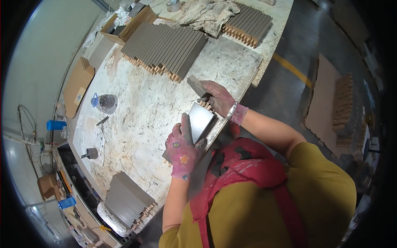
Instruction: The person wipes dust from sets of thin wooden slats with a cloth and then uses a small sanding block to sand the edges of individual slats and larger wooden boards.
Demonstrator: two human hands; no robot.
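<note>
My left hand [183,149], in a pink flowered glove, grips the near end of a grey-coated flat panel [200,121] with pale wooden pegs on its edges, resting at the edge of the worktable [140,111]. My right hand [218,98], in a stained pink glove, holds a grey block-shaped pad [195,86] just above the panel's far end.
A row of grey panels [165,50] lies at the table's far middle, another row [249,24] at the far right, a third stack [126,199] at the near left. A clear plastic jug [106,103], a crumpled cloth [206,14] and cardboard boxes [128,25] sit around.
</note>
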